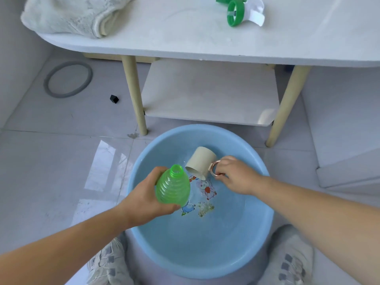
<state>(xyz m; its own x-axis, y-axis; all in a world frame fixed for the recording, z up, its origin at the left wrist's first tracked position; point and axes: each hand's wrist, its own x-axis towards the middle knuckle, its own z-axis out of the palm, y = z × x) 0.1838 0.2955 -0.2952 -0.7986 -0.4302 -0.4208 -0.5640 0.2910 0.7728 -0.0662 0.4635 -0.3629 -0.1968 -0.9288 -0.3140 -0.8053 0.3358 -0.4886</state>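
A light blue basin (261,233) stands on the floor between my feet, with cartoon pictures on its bottom. My left hand (144,200) grips a green ribbed plastic bottle (172,187) with no cap, its open neck pointing up and away over the basin. My right hand (236,174) pinches the rose-gold ring handle of a cream mug (202,161). The mug is tipped with its mouth facing down and left, and a thin stream of water runs from its rim into the basin.
A white low table (195,33) with wooden legs and a lower shelf stands just beyond the basin. On it lie a folded white towel (67,15) and a green spray head (235,12). A grey ring (67,79) and small black cap (114,98) lie on the tiled floor.
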